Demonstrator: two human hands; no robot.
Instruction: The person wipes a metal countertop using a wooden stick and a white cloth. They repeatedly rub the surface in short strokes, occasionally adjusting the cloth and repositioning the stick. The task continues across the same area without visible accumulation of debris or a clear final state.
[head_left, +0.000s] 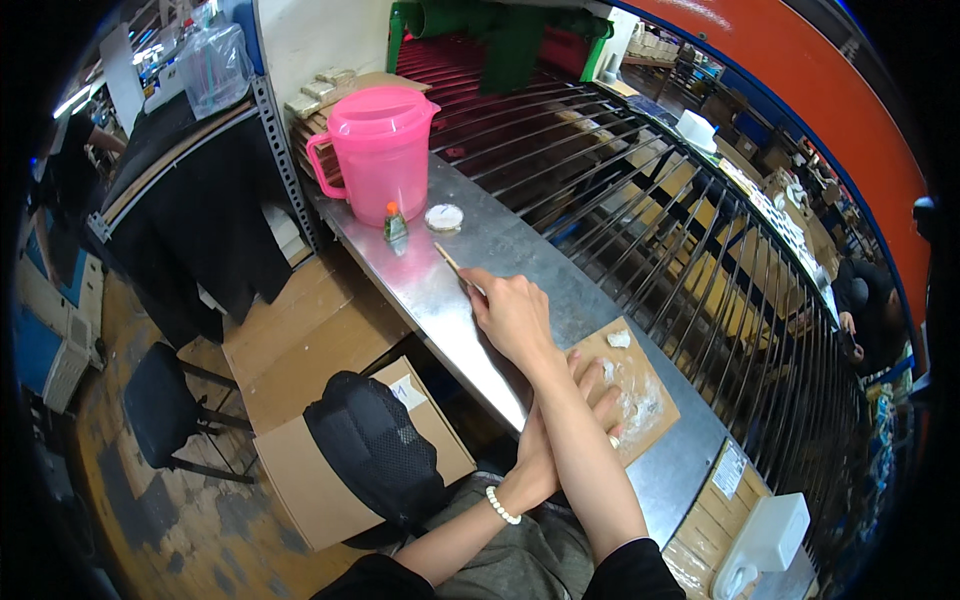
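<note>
My forearms cross, the right one over the left. My right hand (512, 315) is closed round a thin wooden stick (447, 258), whose tip points away toward a small round white-topped container (444, 217). Under the right forearm, my left hand (583, 397) has its fingers spread over a flat brown board (655, 410). White paste is smeared on that board, and a white lump (619, 339) lies near its far edge. Part of the left palm is hidden by the right forearm. A small bottle with an orange cap (395, 226) stands beside the round container.
A pink lidded pitcher (385, 160) stands on the metal ledge (440, 300). Along the ledge's right runs a rack of metal bars (690, 240). A white plastic bottle (780, 535) lies near right. At left are a cardboard box (310, 490), a black mesh bag (380, 450) and a chair (165, 400).
</note>
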